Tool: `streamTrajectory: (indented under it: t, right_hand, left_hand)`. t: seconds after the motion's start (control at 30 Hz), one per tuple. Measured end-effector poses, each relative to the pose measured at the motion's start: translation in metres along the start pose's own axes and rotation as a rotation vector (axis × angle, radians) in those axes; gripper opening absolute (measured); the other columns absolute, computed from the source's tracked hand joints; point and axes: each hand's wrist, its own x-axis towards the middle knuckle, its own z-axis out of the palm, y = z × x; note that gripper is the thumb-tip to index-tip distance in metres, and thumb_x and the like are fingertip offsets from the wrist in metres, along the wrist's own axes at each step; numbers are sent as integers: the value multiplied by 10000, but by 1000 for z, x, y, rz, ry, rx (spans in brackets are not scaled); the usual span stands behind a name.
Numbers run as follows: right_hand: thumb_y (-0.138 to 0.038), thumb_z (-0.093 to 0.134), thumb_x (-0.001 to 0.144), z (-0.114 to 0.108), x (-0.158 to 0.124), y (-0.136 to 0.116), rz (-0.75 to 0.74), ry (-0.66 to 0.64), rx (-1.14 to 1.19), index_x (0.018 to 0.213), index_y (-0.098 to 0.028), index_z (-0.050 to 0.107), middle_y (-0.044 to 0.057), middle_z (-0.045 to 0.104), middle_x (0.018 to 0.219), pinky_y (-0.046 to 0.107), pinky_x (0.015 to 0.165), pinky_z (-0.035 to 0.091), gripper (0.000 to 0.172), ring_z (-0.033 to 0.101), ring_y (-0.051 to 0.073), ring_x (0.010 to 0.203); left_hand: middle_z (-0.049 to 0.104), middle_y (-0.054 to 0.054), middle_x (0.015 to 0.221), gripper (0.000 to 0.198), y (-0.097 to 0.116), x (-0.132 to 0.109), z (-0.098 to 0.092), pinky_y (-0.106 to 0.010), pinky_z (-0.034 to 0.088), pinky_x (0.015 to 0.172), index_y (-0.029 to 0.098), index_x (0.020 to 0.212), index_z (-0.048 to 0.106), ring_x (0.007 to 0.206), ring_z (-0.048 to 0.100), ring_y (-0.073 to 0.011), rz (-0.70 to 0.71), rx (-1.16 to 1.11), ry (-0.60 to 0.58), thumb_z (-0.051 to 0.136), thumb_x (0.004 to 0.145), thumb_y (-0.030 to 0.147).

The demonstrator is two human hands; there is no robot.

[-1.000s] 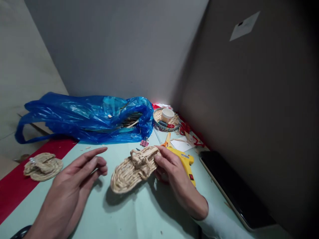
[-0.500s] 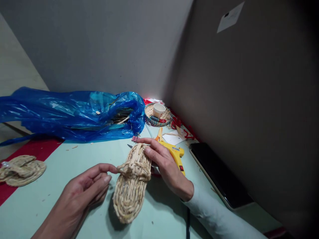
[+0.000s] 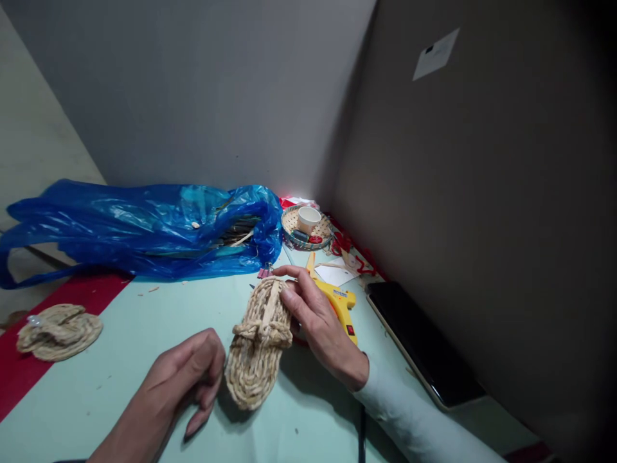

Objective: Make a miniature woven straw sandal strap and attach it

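Observation:
A small woven straw slipper [image 3: 258,373], coiled from plaited cord with a strap across its middle, is held tilted above the pale green table. My right hand [image 3: 321,321] grips its upper right edge, thumb on top and fingers behind. Just left of the slipper, my left hand [image 3: 186,379] hangs with bent fingers partly apart and nothing in them. Behind my right hand lies a yellow glue gun [image 3: 343,302], partly covered. A pink binder clip [image 3: 265,272] sits beyond the slipper's toe.
Another woven straw slipper [image 3: 65,331] rests at the left on a red strip. A blue plastic bag [image 3: 144,228] with straw inside lies along the back wall. A woven tray [image 3: 292,222] bears a white cup [image 3: 308,218]. A black phone-like slab [image 3: 424,347] lies at the right.
My left hand has let go of the slipper's strap and dropped lower, its fingers curling. The slipper has turned slightly in my right hand. The view has shifted a little.

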Motion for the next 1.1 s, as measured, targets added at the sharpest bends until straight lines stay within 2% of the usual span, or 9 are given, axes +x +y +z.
streamTrajectory:
  t: [0.07,0.13,0.23,0.4,0.53,0.6,0.7,0.93,1.1]
  right_hand:
    - [-401,431,1027,3,0,-1,-29,2,-44,1272,-267,521,-5,521,876,262,646,375,293,481,161,741]
    - [-396,437,1027,8,0,-3,-59,-14,-83,1275,-264,533,-12,498,841,278,695,381,297,483,171,770]
    - [-421,385,1046,12,-1,-6,-61,-55,-50,1303,-276,532,-11,515,840,304,768,390,329,504,178,803]
    - [-422,486,1004,14,-6,-8,22,-122,126,1191,-227,540,9,603,929,299,753,428,275,523,156,777]
    - [-389,639,909,27,-8,-5,66,-187,97,1077,-208,574,15,602,915,304,744,441,255,557,178,822]
    - [-350,624,917,35,-9,-3,72,-174,71,1025,-207,601,13,608,897,304,737,434,181,566,184,831]
    - [-309,567,955,41,-11,-1,53,-132,46,970,-207,624,10,621,892,297,734,420,118,553,175,830]
    - [-246,512,958,44,-16,-4,5,-41,-99,896,-191,596,15,629,867,300,755,397,118,548,172,808]
    - [-270,472,938,54,-19,1,20,31,-82,778,-210,475,-3,541,756,287,660,370,171,502,167,718]
  left_hand:
    - [560,28,661,315,3,-2,4,-180,320,403,225,922,653,446,365,-74,-12,54,-49,642,867,535]
    - [584,19,697,360,3,-2,9,-178,292,392,219,1065,662,451,343,-68,-24,85,-84,720,819,475]
    - [561,14,670,359,1,1,14,-186,316,405,167,996,712,500,386,-91,6,78,-55,763,776,446]
    - [606,6,703,338,5,3,15,-200,390,473,185,1034,739,567,439,-119,96,-2,171,745,811,439]
    - [723,-13,811,331,7,3,14,-265,538,735,224,1020,763,740,618,-191,136,-56,246,807,755,418]
    - [765,-24,906,337,4,3,12,-282,547,806,236,1030,767,841,664,-226,150,-54,247,809,754,423]
    - [788,-23,953,354,-3,6,7,-259,553,791,240,1059,759,880,688,-236,136,-15,199,822,749,400]
    - [791,-35,1041,412,-14,6,1,-246,553,832,216,1137,722,954,702,-244,121,9,178,789,785,420]
    - [777,-30,1113,410,-19,1,6,-246,534,903,235,1148,718,1057,677,-258,131,29,205,804,770,370]
